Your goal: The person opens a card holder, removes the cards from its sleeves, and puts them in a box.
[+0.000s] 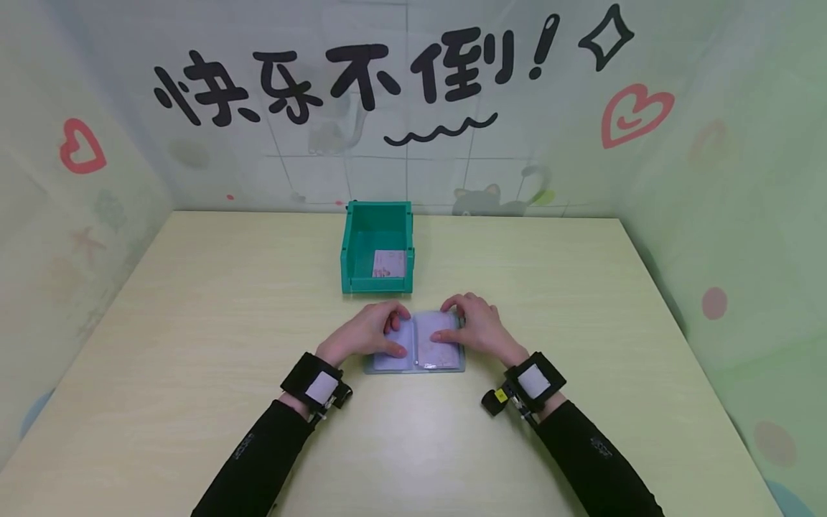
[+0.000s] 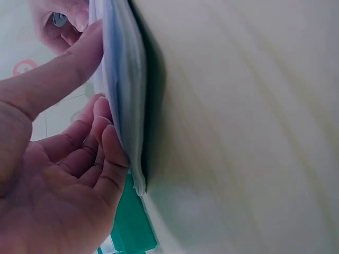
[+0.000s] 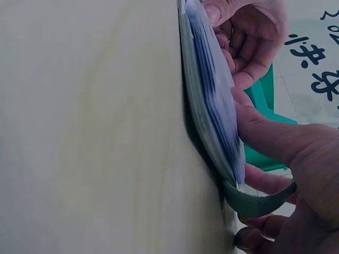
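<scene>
A small card album (image 1: 436,357) with clear pocket pages lies open on the table, pale lilac contents showing on both sides. My left hand (image 1: 370,332) holds its left half, thumb on the page and curled fingers against the far edge. On the other half, my right hand (image 1: 479,328) has its thumb on the page and fingers round the outer far corner. The right wrist view shows a stack of thin pages and a grey-green strap (image 3: 259,205) looping beside the right fingers. Parts of the album's outer edges are hidden by the hands.
Just beyond the album stands a green open-front bin (image 1: 377,286), with a pinkish card (image 1: 389,263) inside. The pale wooden table (image 1: 226,323) spreads out around them. Printed fabric walls (image 1: 711,237) border the table at the back and both sides.
</scene>
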